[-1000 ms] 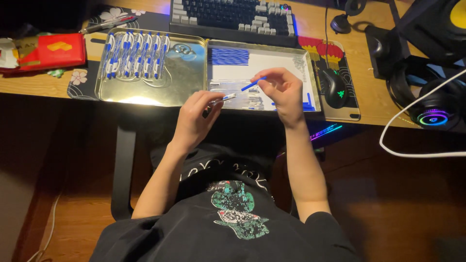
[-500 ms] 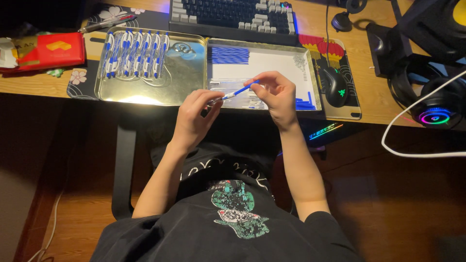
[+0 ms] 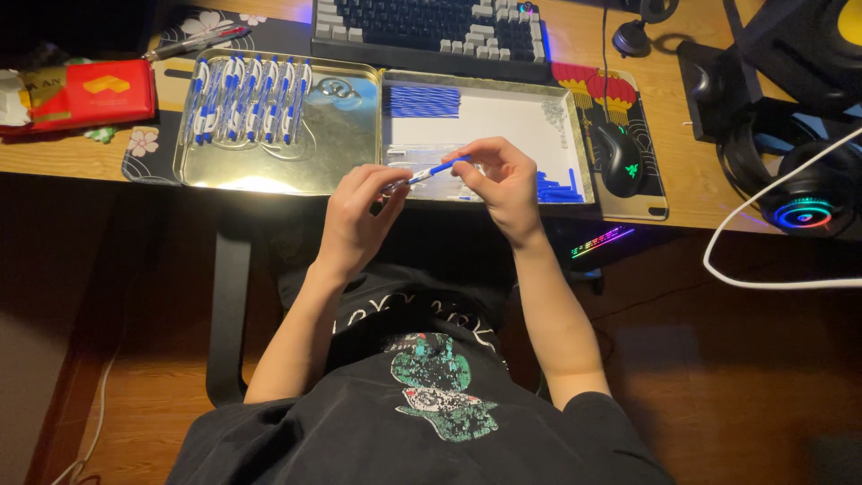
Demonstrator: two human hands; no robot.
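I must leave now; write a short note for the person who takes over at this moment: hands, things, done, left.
Left hand and right hand hold one blue-and-white pen between them, above the tray edge.
Done: a row of assembled pens lies in the metal tray.
Left: blue refills at the top of the white tray, and blue parts in its right corner.

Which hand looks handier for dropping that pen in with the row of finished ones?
Probably the left hand. It grips the pen at its left end and sits nearer the finished pens in the metal tray. The right hand is farther away.
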